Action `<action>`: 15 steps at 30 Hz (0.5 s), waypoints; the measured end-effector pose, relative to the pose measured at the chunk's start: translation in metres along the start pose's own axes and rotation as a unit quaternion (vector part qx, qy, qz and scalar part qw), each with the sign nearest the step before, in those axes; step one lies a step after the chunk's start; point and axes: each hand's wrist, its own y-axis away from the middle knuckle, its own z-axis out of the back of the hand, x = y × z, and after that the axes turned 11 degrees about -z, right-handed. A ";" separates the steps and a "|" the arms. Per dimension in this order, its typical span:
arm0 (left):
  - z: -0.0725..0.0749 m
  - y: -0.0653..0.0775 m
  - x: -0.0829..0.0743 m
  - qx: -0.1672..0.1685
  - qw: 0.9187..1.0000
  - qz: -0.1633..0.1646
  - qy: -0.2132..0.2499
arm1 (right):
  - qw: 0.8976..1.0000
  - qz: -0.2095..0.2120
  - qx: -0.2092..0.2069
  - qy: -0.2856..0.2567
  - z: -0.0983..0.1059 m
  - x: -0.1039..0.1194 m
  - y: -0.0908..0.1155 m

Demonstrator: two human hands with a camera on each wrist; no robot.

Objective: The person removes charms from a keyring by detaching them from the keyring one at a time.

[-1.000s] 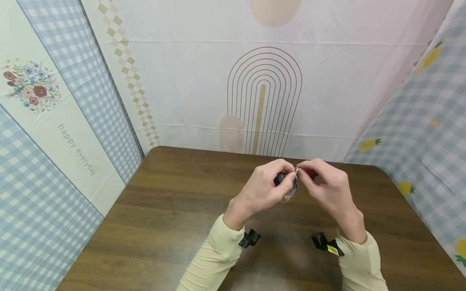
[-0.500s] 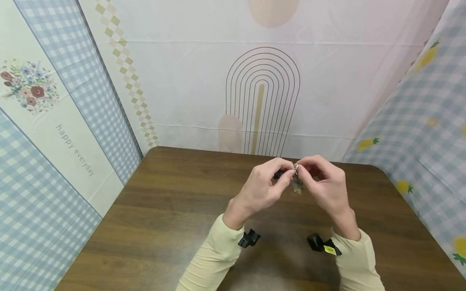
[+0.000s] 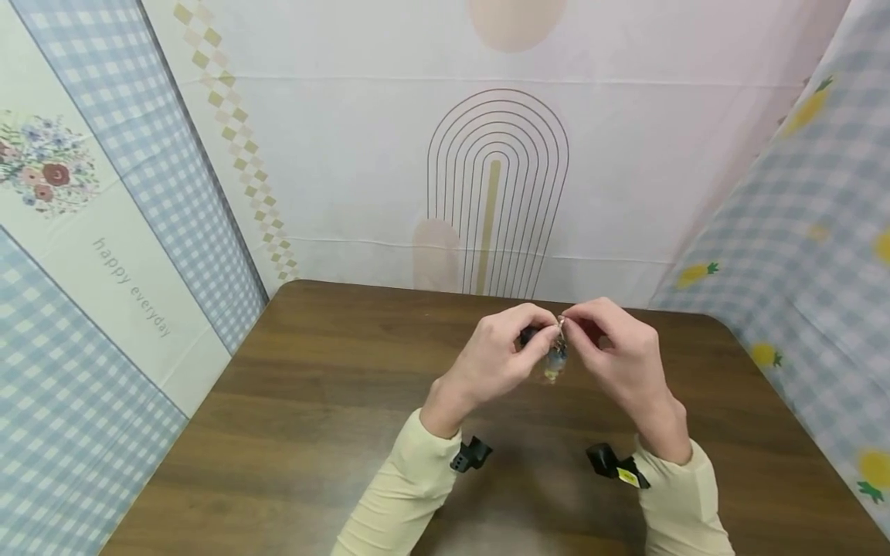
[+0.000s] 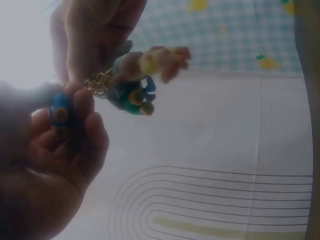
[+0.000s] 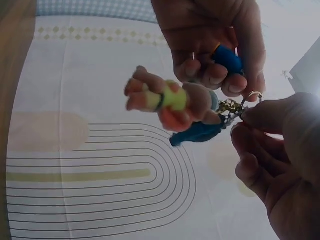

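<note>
Metal ring (image 5: 256, 92), chain (image 5: 230, 106), rounded figurines (image 5: 175, 98) between hands (image 3: 495, 351) (image 3: 626, 347)

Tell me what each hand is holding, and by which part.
The left hand and right hand pinch keychain figures at their metal ring and chain, exact split unclear; the left hand also grips a blue piece.

Dark brown wood-grain desk (image 3: 299, 401) with a slightly glossy top. The grain runs side to side, the two far corners are rounded, and it looks paler at near left, darker at near middle.
</note>
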 end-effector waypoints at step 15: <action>0.000 0.000 -0.002 0.022 0.999 -0.017 0.026 | 0.986 -0.061 0.010 -0.156 -0.003 -0.005 0.003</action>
